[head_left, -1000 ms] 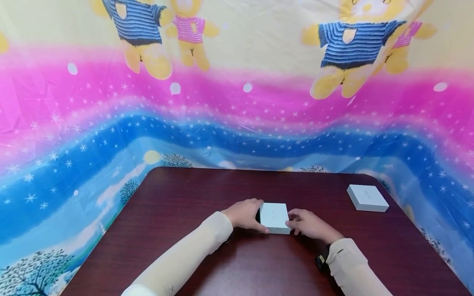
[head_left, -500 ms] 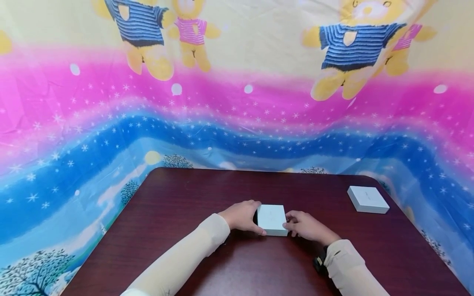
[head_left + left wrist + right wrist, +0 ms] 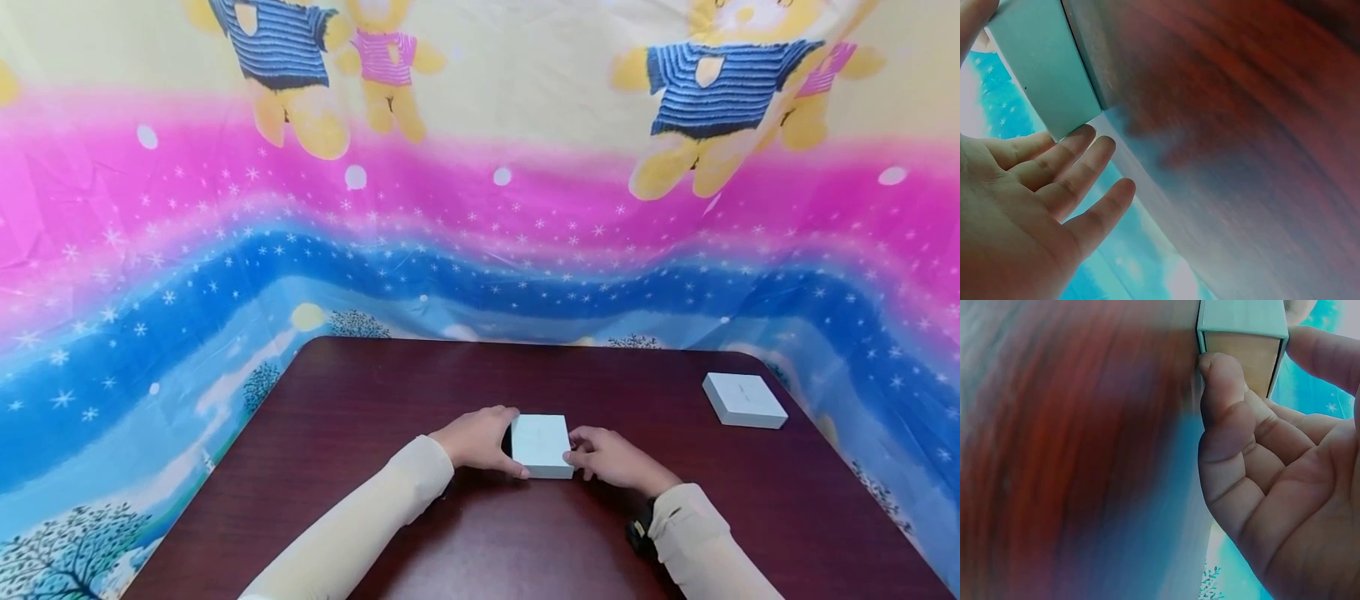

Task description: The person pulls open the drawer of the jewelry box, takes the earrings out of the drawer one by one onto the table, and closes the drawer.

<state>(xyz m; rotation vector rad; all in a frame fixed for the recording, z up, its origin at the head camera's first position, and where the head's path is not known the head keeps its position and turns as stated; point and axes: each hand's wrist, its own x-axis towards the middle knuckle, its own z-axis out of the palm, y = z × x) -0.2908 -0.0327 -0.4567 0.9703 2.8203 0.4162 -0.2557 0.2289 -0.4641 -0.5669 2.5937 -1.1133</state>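
A flat white box (image 3: 540, 446) lies on the dark red table between both hands. At its left end my left hand (image 3: 476, 442) spans it, thumb at the near corner and fingers at the far one. The other fingers of that hand stretch out nearly straight beside the box in the left wrist view. On the right side, my right hand (image 3: 611, 457) has its thumb against the box edge and its fingers curled at the end. The right wrist view shows a tan inner part (image 3: 1244, 359) framed by the white sleeve (image 3: 1244, 317), with the fingertips against it.
A second white box (image 3: 745, 400) sits near the table's far right corner. The table (image 3: 390, 375) reaches back to a printed curtain (image 3: 480, 208) with bears and snowflakes. A dark band (image 3: 639, 533) wraps the right wrist.
Both hands and the white box between them have shifted slightly left across the table. Their hold on it looks the same, and the second box stays put.
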